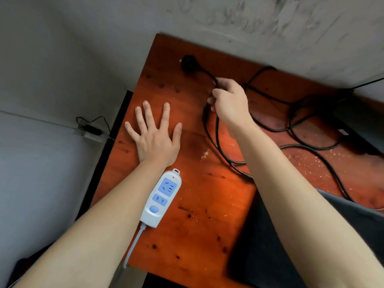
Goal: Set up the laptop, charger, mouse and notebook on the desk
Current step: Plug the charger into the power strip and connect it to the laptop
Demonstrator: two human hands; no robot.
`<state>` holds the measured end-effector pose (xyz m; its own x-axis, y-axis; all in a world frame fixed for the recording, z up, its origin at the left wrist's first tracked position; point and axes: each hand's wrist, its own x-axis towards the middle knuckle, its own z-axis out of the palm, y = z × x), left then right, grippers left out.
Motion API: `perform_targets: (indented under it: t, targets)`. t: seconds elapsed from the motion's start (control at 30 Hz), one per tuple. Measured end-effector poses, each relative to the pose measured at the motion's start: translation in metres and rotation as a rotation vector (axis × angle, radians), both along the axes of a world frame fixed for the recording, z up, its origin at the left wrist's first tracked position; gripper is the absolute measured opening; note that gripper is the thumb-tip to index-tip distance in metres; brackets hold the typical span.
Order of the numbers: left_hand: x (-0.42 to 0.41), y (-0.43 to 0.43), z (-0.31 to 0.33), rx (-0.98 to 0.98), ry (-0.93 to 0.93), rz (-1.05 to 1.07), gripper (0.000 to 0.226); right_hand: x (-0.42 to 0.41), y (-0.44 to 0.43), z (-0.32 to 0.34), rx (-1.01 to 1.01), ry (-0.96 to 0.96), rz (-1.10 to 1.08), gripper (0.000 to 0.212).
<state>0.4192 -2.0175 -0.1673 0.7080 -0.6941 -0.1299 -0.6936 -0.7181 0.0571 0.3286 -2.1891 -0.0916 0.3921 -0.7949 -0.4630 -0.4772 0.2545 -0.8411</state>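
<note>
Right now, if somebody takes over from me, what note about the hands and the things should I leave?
The left hand lies flat on the wooden desk, fingers spread, holding nothing.
The right hand grips the black charger cable just behind its plug, which lies near the far corner.
The white power strip lies by the left forearm, sockets free.
Done: cable lies in loops on the desk.
Left: plug into the strip; mouse and notebook are not in view.

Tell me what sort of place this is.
Probably a plain room's work corner, perhaps at home: a worn wooden desk against a rough grey wall, a white power strip on it, and a black charger cable sprawled across.
</note>
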Motion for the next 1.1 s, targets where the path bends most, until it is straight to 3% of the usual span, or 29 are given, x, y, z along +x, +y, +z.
perform_targets:
  t: [0.17,0.3,0.43,0.53,0.63,0.8,0.87,0.97,1.1]
  targets:
    - [-0.003,-0.002,0.004,0.05,0.017,0.011,0.068,-0.059,0.036,0.022,0.28,-0.144,-0.183,0.024]
    - [-0.001,0.0,0.012,0.114,0.103,0.023,0.069,-0.101,0.075,0.044,0.51,-0.434,-0.155,0.021]
    - [-0.001,0.008,0.028,-0.015,0.326,0.109,0.067,-0.127,0.097,0.054,0.45,-0.397,-0.045,0.033]
    - [-0.017,0.044,0.05,-0.262,0.56,0.28,0.089,-0.136,0.116,0.057,0.372,-0.466,0.031,0.033]
    - [-0.046,0.091,0.06,-0.256,0.686,0.273,0.103,-0.145,0.134,0.051,0.36,-0.511,0.088,0.029]
    - [-0.093,0.146,0.06,0.04,0.535,0.205,0.11,-0.167,0.163,0.059,0.42,-0.434,0.175,0.026]
    - [-0.103,0.155,0.06,0.067,0.502,0.245,0.095,-0.172,0.168,0.069,0.482,-0.437,0.093,0.03]
    - [-0.113,0.162,0.072,-0.002,0.436,0.274,0.062,-0.179,0.169,0.084,0.445,-0.338,0.107,0.036]
    - [-0.126,0.162,0.107,-0.281,0.333,0.261,0.05,-0.188,0.172,0.104,0.253,-0.236,0.289,0.06]
